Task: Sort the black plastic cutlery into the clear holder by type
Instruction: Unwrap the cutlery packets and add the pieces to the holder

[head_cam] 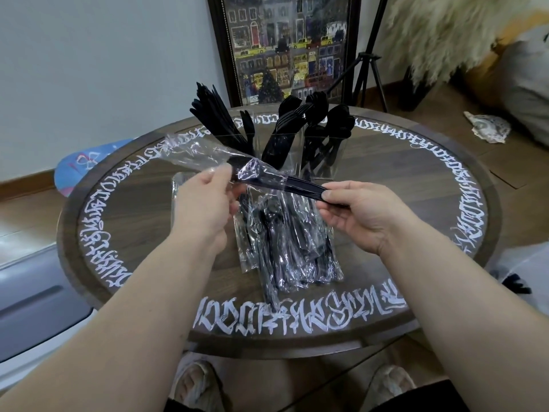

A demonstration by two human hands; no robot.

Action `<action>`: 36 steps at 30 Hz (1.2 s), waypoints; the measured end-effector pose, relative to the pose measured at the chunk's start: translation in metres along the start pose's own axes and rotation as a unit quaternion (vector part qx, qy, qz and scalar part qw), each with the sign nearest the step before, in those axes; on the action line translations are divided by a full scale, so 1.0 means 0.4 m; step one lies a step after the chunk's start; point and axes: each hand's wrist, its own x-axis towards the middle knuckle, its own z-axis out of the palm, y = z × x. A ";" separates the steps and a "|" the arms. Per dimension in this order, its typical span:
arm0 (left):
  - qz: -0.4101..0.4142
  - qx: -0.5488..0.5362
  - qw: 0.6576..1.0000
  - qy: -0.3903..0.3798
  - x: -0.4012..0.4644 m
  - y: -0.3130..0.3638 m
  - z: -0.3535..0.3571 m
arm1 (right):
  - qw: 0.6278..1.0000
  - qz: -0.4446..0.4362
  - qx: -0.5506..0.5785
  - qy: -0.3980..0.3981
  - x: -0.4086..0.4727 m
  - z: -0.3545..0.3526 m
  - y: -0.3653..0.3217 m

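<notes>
Left hand point(205, 200) pinches clear wrapper point(208, 154) between thumb and fingers, sleeve half off. Black utensil point(300, 185) spans gap above table point(445, 179); working end hidden in crinkled film, type unclear. Risk: film snags, jerk flicks piece to floor. Below, pile of wrapped cutlery point(288, 248) lies mid-table; stray wrapper could bury it. Behind, clear holder point(297, 144) stands full of knives, forks, spoons; tall, light, probably tips if bumped. Right hand point(365, 215) pinches handle tip; shallow grip may slip.
</notes>
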 end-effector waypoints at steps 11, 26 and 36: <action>0.111 0.390 0.904 0.134 0.119 -0.036 -0.229 | 0.997 -0.018 0.031 0.071 0.011 0.002 0.011; 0.000 0.086 0.989 -0.123 -0.023 0.001 -0.025 | 1.000 0.015 0.010 -0.021 -0.010 0.070 0.042; 0.092 0.162 0.969 -0.162 -0.013 0.008 0.013 | 0.934 -0.200 -0.293 -0.039 -0.019 0.056 0.003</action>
